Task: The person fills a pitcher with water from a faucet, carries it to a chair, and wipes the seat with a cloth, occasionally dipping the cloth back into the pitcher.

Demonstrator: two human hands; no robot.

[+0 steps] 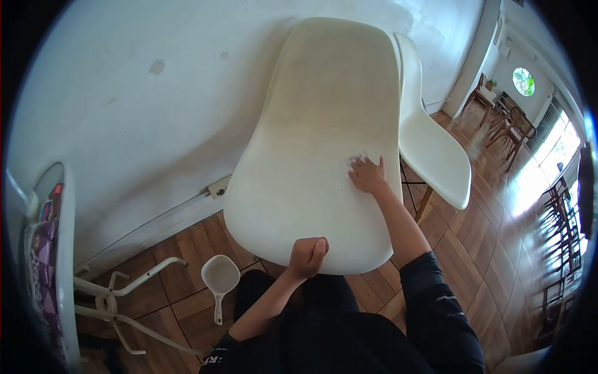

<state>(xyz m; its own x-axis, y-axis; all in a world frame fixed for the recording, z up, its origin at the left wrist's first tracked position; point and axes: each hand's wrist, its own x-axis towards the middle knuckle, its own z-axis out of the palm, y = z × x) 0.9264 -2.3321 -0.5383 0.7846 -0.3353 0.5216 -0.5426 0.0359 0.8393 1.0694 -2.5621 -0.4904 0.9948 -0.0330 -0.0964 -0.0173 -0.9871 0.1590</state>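
Note:
A cream-white shell chair stands in front of me, its back toward the wall. My right hand lies on the right side of the seat, fingers spread and pressed to the surface. By its fingertips is a small greyish-white smear, too faint to tell whether it is foam or something else. My left hand is closed in a fist at the seat's front edge; whatever it may hold is hidden inside the fingers. On the floor at the lower left sits a white dipper, its handle pointing toward me.
Close on the right stands a second white shell chair. At the left are a white metal chair base and a purple bag on a white seat. A stained white wall is behind; wooden chairs stand farther off.

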